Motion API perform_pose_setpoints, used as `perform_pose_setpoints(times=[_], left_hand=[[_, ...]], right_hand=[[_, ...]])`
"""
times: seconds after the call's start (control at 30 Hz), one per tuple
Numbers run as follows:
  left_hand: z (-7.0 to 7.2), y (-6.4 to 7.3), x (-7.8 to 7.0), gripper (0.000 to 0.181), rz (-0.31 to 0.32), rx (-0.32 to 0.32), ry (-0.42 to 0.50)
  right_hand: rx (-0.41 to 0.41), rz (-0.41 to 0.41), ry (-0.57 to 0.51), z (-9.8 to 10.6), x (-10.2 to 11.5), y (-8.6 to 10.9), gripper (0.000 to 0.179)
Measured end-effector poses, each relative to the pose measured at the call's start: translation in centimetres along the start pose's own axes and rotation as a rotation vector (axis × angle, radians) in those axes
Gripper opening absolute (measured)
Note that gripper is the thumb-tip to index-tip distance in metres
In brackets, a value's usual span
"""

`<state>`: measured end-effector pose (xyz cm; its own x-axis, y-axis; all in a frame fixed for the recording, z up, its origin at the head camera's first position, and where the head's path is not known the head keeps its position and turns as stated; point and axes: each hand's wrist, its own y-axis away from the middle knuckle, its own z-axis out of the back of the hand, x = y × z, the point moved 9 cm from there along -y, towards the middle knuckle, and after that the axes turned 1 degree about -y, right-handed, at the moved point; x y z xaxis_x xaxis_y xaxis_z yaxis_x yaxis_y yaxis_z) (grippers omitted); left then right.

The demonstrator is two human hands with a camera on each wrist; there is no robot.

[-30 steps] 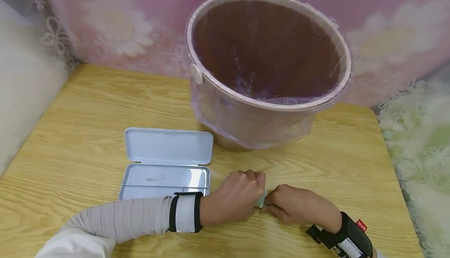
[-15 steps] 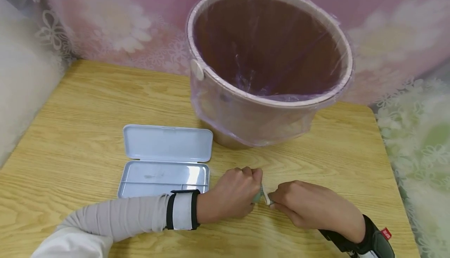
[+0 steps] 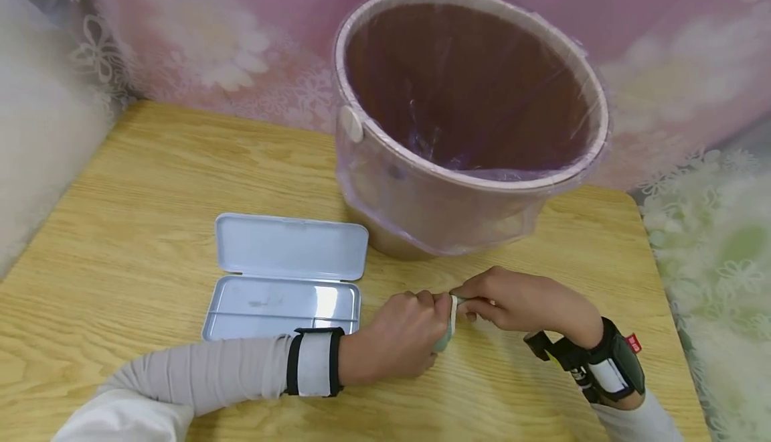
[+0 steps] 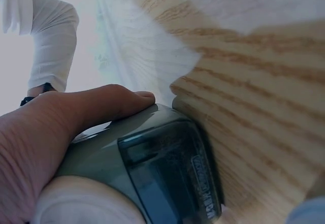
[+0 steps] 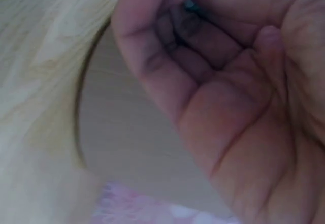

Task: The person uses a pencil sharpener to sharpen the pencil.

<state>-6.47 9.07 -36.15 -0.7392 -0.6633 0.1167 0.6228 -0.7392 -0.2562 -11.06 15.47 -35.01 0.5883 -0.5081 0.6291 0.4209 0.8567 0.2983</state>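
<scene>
My left hand (image 3: 400, 335) grips a small green hand-crank pencil sharpener (image 3: 442, 343) above the front middle of the table. In the left wrist view the sharpener has a dark see-through window (image 4: 172, 168) with raised lettering and a round cream part (image 4: 86, 203). A white crank arm (image 3: 453, 315) stands at its right side. The fingertips of my right hand (image 3: 518, 301) pinch the end of that crank, near its top. The right wrist view shows the curled fingers of this hand (image 5: 238, 117) from the palm side, hiding most of what they hold.
A light blue pencil case (image 3: 289, 249) lies unfolded beside my left wrist. Behind both hands stands a tall bin (image 3: 391, 244) with a clear purple liner (image 3: 434, 217) over its rim. The wooden table (image 3: 181, 167) meets a flowered pink curtain (image 3: 199, 33) at the back.
My right hand swung outward and down, then up and away from me, carrying the white crank round from low to high. The left hand has stayed almost in place.
</scene>
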Motion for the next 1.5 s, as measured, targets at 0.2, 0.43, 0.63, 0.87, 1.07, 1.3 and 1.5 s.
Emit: perform_pose_setpoints(times=[0.2,0.43,0.63,0.87,1.07,1.3,1.5], left_hand=[[0.1,-0.1,-0.2,0.034,-0.003,0.002,-0.023],[0.2,0.0,0.0,0.036,0.004,-0.012,-0.010],[0.3,0.1,-0.4,0.034,-0.009,-0.042,-0.034],[0.3,0.0,-0.4,0.033,-0.002,-0.013,-0.044],[0.0,0.0,0.0,0.039,0.013,0.026,0.018],[0.1,0.0,0.1,0.042,-0.003,0.020,0.013],[0.2,0.0,-0.1,0.039,-0.018,-0.003,-0.014]], right_hand=[[0.045,-0.097,-0.021,-2.9,-2.0,-1.2,0.026],[0.035,-0.185,-0.006,-5.6,-1.8,-0.9,0.033],[0.061,-0.201,-0.028,-6.9,-0.7,0.3,0.034],[0.013,-0.141,0.027,-6.5,1.9,2.2,0.031],[-0.154,-0.015,0.152,-3.7,3.9,3.5,0.024],[-0.300,0.014,0.274,-0.6,3.7,3.1,0.014],[-0.295,0.006,0.302,0.1,2.9,2.5,0.013]])
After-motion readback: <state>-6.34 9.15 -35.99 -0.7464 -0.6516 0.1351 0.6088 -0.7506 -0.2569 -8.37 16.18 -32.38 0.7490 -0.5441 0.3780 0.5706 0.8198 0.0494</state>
